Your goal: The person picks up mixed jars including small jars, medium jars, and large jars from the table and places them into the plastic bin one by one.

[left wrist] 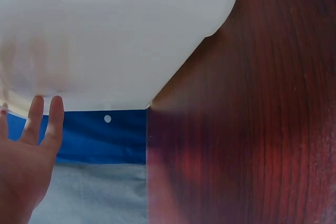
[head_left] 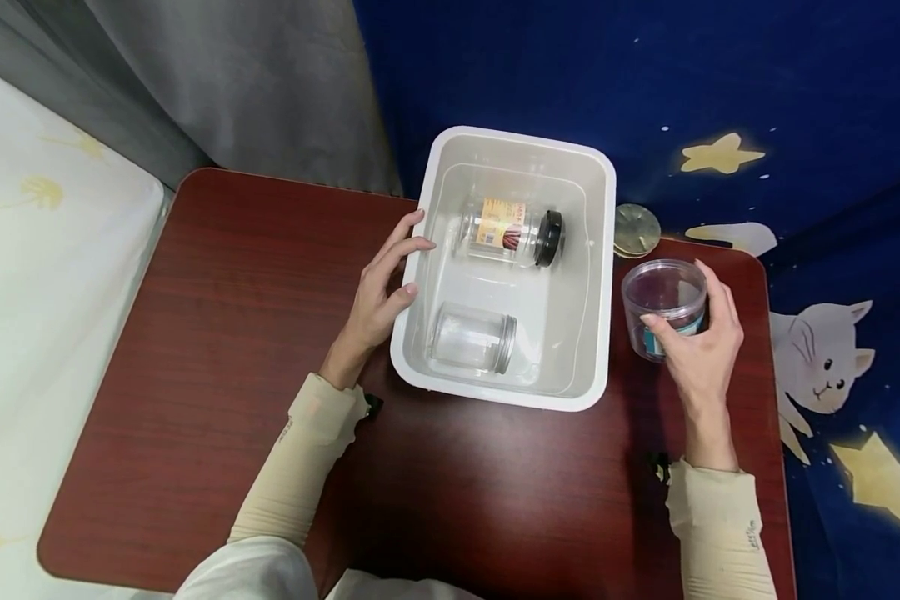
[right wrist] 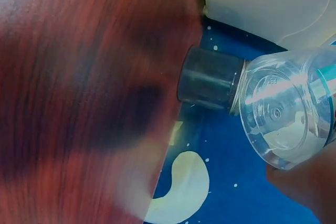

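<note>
My right hand (head_left: pixel 701 350) grips a clear round plastic jar (head_left: pixel 663 287) with a teal label, thumb on one side and fingers round the other. The jar's base (right wrist: pixel 275 111) shows in the right wrist view, held off the table. My left hand (head_left: pixel 382 292) rests at the left rim of a white plastic bin (head_left: pixel 600 333), fingers spread and fairly straight; its fingertips (left wrist: pixel 56 103) are at the bin's wall. Inside the bin lie a clear jar with a black lid and orange label (head_left: pixel 502 225), and a clear jar with a silvery lid (head_left: pixel 468 337), both on their sides.
A dark container with a gold-toned lid (head_left: pixel 636 231) stands upright at the table's far edge, right of the bin; its dark side (right wrist: pixel 210 77) shows in the right wrist view. The reddish-brown table (head_left: pixel 217 333) meets a blue curtain (head_left: pixel 525 58) and a grey curtain (head_left: pixel 247 83).
</note>
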A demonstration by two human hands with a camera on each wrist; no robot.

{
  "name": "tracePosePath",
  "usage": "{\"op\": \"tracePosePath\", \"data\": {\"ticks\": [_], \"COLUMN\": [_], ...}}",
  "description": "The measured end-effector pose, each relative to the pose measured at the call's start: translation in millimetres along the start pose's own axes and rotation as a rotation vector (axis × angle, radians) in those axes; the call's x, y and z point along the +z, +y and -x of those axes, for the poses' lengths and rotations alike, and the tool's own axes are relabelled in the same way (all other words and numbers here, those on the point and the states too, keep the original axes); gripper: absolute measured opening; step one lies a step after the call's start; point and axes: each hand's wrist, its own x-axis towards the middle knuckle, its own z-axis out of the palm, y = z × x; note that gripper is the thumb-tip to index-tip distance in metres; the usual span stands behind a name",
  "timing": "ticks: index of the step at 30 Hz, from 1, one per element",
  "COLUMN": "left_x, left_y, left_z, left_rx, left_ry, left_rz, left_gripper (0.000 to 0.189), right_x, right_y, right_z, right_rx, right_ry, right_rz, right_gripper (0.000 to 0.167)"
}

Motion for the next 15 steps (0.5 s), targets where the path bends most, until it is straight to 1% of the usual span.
{"op": "tracePosePath", "data": {"ticks": [4,8,11,12,14,15], "left_x": [-0.5,-0.4,-0.4,-0.4,-1.5,-1.8], "left_y": [7.9,12.0,12.9,12.6,3.6,1.4], "left_z": [-1.7,-1.2,-1.0,-0.9,1.2,1.4], "left_rx": [-0.020,-0.038,-0.046,-0.050,-0.047,-0.044], "left_ry": [0.001,-0.017,-0.025,-0.024,-0.021,-0.019], "left_rz": [-0.018,-0.020,-0.016,-0.013,-0.018,-0.019], "left_gripper": [0.070,0.067,0.068,0.068,0.068,0.068], "right_x": [-3,-6,-7,-8,-9,-9], "right_y": [9,17,14,12,8,6], "right_z": [-6.1,-11.6,-15.5,-16.7,-19.1,-20.1], "right_rx": [-0.070,-0.098,-0.112,-0.118,-0.128,-0.131], "right_ry": [-0.002,0.003,0.002,-0.001,-0.009,-0.011], "right_rz": [0.042,0.071,0.079,0.084,0.088,0.093], "right_gripper": [0.078,0.080,0.082,0.083,0.084,0.084]}}
